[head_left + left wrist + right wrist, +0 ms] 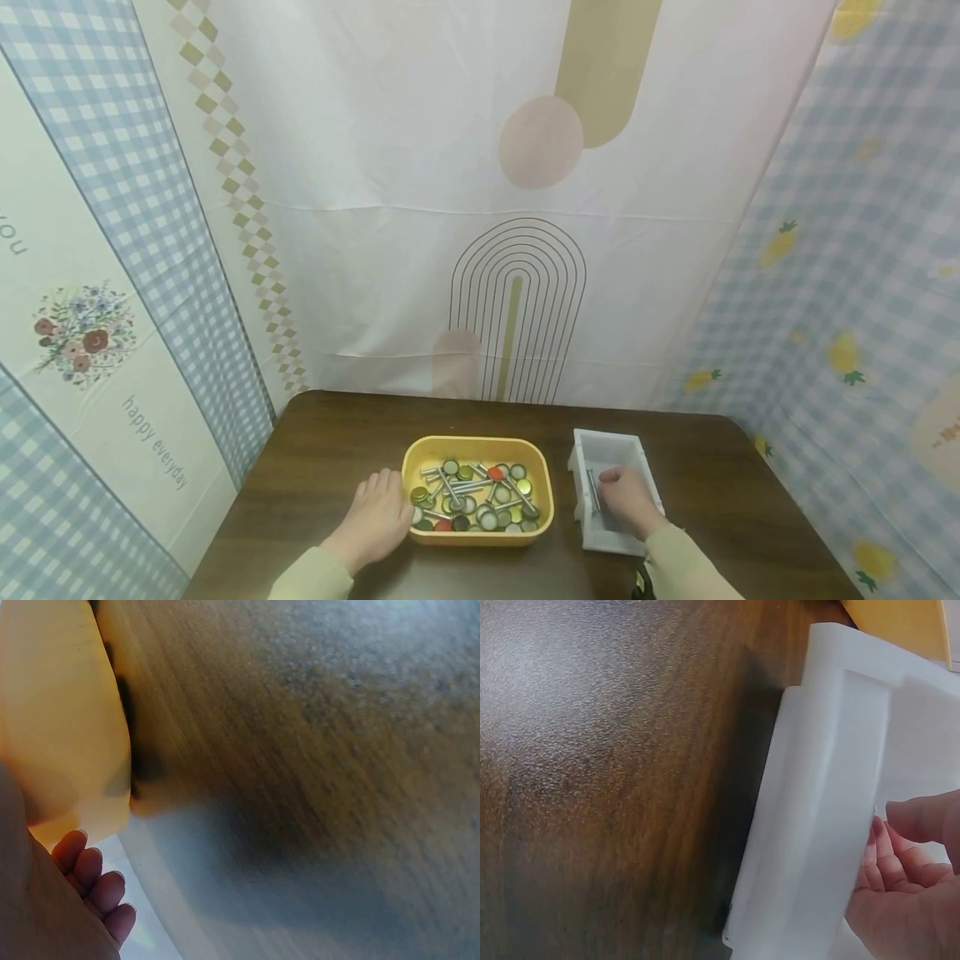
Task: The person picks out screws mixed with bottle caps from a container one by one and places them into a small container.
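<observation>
A yellow tub (551,492) holds silver bolts (468,487) and many round bottle caps (488,521). My left hand (372,518) rests against the tub's left side, its fingers extended along the outside. In the left wrist view, its fingertips (88,864) show close to the tub's wall (64,705). My right hand (630,502) reaches down into a white bin (613,540). A bolt (593,490) stands out beside its fingertips, inside the bin. In the right wrist view, the thumb (919,816) and bent fingers lie close together behind the bin's wall (821,795).
Both containers stand on a dark brown wooden table (322,450), the white bin to the right of the tub. A small dark object (642,583) lies by the right sleeve. Printed cloth (375,292) hangs behind the table and on both sides.
</observation>
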Demonstrator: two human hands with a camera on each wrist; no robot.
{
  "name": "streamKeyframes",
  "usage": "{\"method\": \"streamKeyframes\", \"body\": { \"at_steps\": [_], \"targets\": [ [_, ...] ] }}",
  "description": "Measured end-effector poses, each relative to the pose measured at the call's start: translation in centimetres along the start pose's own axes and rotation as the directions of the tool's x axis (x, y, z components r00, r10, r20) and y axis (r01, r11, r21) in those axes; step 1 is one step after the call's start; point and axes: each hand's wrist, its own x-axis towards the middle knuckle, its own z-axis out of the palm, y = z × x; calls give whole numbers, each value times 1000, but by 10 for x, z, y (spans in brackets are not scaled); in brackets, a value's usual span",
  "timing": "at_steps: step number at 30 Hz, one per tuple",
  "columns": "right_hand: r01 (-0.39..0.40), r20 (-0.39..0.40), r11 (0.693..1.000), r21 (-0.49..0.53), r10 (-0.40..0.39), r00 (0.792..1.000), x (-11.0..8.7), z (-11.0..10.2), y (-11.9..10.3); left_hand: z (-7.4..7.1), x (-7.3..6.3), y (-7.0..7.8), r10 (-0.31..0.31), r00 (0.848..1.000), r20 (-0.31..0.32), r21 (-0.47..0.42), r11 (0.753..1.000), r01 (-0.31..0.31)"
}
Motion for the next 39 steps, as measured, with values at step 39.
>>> {"method": "streamKeyframes", "body": {
  "at_steps": [39],
  "targets": [
    [168, 116, 981, 101, -179, 977, -15, 60, -108, 1, -1, 1, -15, 1000, -10, -11, 1000, 15]
  ]
}}
